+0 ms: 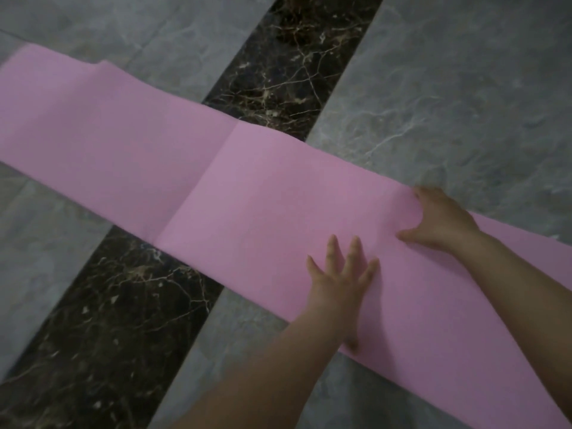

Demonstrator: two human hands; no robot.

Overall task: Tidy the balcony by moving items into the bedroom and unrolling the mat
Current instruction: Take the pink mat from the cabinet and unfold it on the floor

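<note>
A long pink mat (192,168) lies unrolled flat across the floor, running from the upper left to the lower right of the head view. A crease crosses it near the middle. My left hand (340,283) rests palm down on the mat near its front edge, fingers spread. My right hand (439,221) lies on the mat at its far edge, fingers apart and thumb pointing left. Neither hand holds anything.
The floor is grey marble tile (464,88) with a dark brown veined marble strip (294,57) running diagonally under the mat and out again at the lower left.
</note>
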